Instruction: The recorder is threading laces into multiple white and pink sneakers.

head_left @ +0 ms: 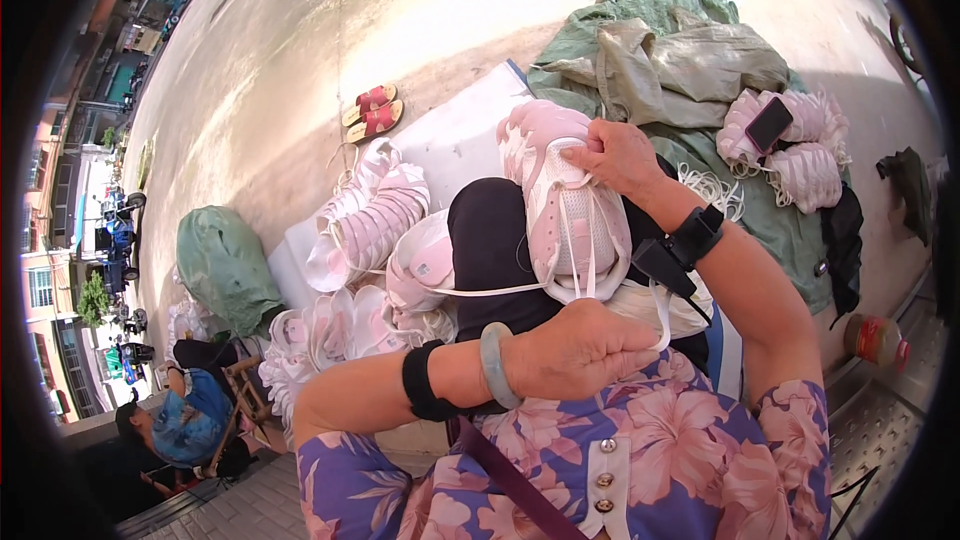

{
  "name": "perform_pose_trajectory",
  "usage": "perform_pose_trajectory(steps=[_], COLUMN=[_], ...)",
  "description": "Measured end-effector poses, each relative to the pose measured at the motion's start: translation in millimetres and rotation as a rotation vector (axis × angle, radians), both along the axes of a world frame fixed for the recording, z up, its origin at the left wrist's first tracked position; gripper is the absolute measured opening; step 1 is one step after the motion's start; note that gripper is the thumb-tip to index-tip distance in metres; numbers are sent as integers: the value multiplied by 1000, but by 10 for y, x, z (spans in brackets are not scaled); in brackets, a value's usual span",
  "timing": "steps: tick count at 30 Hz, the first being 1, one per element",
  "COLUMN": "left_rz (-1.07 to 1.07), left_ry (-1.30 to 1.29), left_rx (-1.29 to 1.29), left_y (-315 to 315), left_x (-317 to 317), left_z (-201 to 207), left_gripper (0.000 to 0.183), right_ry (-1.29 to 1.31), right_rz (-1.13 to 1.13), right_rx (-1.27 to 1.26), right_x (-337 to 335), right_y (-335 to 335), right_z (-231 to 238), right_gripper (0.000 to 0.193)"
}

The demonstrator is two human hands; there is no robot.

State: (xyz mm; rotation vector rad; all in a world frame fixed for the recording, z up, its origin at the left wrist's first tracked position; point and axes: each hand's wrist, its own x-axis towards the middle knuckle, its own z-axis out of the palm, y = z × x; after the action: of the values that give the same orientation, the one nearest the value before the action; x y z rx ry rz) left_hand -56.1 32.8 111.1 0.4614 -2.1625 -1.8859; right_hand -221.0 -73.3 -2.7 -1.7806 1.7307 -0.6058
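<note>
1. Left hand [585, 350]: drawn across the front of the body, fingers curled into a fist, pinching a white lace [663, 318] at the finger end. Where the lace's far end runs, cannot tell.
2. Right hand [625, 158]: clamped over the toe end of a pink-and-white shoe [574, 225], thumb lying on top near the front of the lacing, fingers around the side.
3. Shoe: in the lap, against black trousers [487, 230], toe pointing away from the body, ankle opening nearest the left hand. White laces lie over its tongue; one strand stretches out leftward from the opening.
4. Left wrist: pale bangle [495, 365], with a black band [426, 380] farther up the forearm. Right wrist: black watch [697, 234].
5. Clothing: purple shirt [660, 430] with pink flowers and a buttoned front.
6. Left of the knees: more pink-and-white shoes [370, 225], heaped close together, some nested in a row. A pale sheet [470, 130] lies on the ground beside them.
7. Beyond: red sandals [375, 120] on the ground; a stuffed green bag [225, 270] farther left.
8. Right side: beige sack [690, 70] over green sheeting [640, 0]; dark phone [769, 125] resting on bundled pink shoe pieces [805, 175]; jar [872, 338] with red lid near the edge.
9. Lower left: another person in blue [190, 420], seated.
</note>
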Motion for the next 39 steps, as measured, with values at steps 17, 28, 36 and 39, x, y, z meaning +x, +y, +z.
perform_pose_trajectory(steps=[17, 28, 36, 39], left_rz=[-50, 4, 3, -14], left_ry=[149, 206, 266, 251], left_rx=[-183, -306, -320, -335], left_y=[163, 151, 169, 195], left_x=[-1, -233, -289, -307], left_z=[91, 33, 78, 69], left_gripper=[14, 11, 8, 8], right_ry=[-70, 210, -308, -357], right_rz=[91, 433, 258, 294], right_rx=[-199, -502, -289, -193], right_x=[-140, -248, -308, -235], right_y=[752, 689, 679, 612], right_z=[263, 24, 171, 360], right_gripper=[28, 35, 19, 17])
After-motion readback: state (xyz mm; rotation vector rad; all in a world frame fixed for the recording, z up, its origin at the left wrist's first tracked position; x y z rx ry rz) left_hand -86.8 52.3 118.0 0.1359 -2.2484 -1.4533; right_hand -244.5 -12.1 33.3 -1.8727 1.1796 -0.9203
